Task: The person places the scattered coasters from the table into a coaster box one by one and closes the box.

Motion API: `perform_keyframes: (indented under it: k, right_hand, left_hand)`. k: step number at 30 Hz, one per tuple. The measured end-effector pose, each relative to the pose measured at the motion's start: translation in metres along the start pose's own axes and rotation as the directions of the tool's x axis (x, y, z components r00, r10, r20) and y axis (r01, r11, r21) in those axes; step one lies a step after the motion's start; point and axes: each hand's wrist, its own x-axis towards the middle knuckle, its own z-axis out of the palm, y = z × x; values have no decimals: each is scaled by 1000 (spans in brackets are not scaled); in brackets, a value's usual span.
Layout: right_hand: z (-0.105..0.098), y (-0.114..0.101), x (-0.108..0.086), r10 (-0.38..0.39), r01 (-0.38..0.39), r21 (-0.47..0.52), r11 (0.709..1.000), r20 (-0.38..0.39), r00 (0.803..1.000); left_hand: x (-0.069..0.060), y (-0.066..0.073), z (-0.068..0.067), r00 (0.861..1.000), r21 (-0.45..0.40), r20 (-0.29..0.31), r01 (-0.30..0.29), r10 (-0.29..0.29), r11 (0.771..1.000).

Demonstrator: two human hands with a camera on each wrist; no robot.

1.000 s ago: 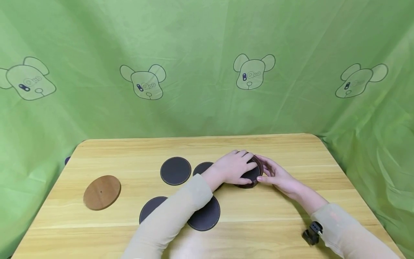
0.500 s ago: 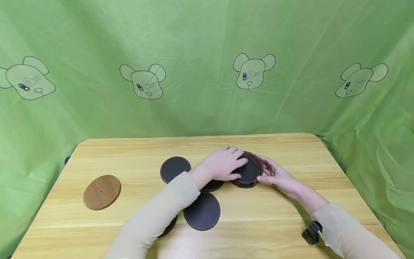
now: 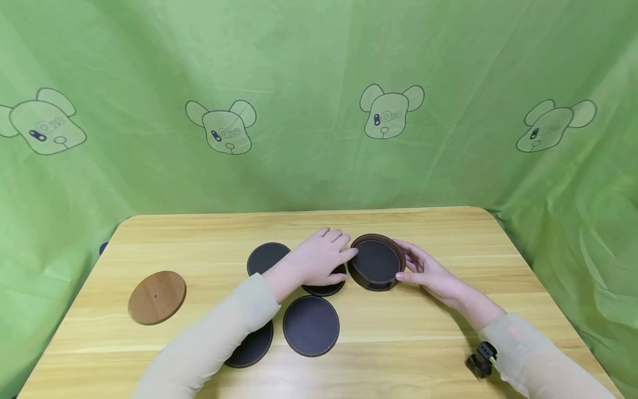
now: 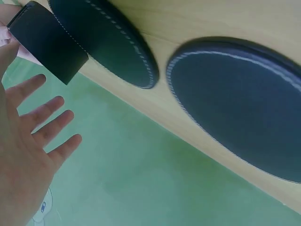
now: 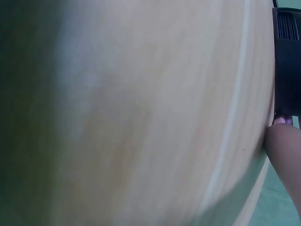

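Note:
A round dark-brown holder (image 3: 375, 285) stands right of centre with a black round coaster (image 3: 379, 260) lying inside. My right hand (image 3: 430, 277) grips the holder's right side, thumb in front, fingers behind. My left hand (image 3: 319, 260) hovers with spread fingers above another black coaster (image 3: 324, 289), just left of the holder. In the left wrist view that hand (image 4: 28, 146) holds nothing, its fingers apart near the holder (image 4: 47, 42). The right wrist view shows part of the right hand (image 5: 287, 160) against the dark holder wall (image 5: 288, 75).
More black coasters lie on the table: one behind the left forearm (image 3: 266, 259), one in front (image 3: 311, 326), one partly under the left sleeve (image 3: 254, 346). A brown wooden disc (image 3: 157, 297) is at the left. A small black device (image 3: 480, 359) sits by the right sleeve.
My left hand has moved left, off the coaster inside the holder, uncovering it, and is now over the neighbouring coaster. The right hand has kept its grip in the same place.

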Motion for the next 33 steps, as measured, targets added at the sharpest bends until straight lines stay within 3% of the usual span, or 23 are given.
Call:
perform_keyframes:
  k: [5,14,25,33]
  right_hand:
    - [-1,1,0,-6,6,7,1000,5,1000]
    - [-2,2,1,-5,5,4,1000,5,1000]
    - [-2,2,1,5,-5,0,1000,0,1000]
    - [-1,0,0,12,-12,-5,1000,-5,1000]
  left_hand:
    - [-16,-5,5,999,4,14,42,-42,999]
    - [-46,-16,15,994,-19,-24,104,-105,994]
    - [-78,-29,28,979,-140,-29,196,-202,971]
    - [-98,-38,36,964,-212,-70,237,-256,948]
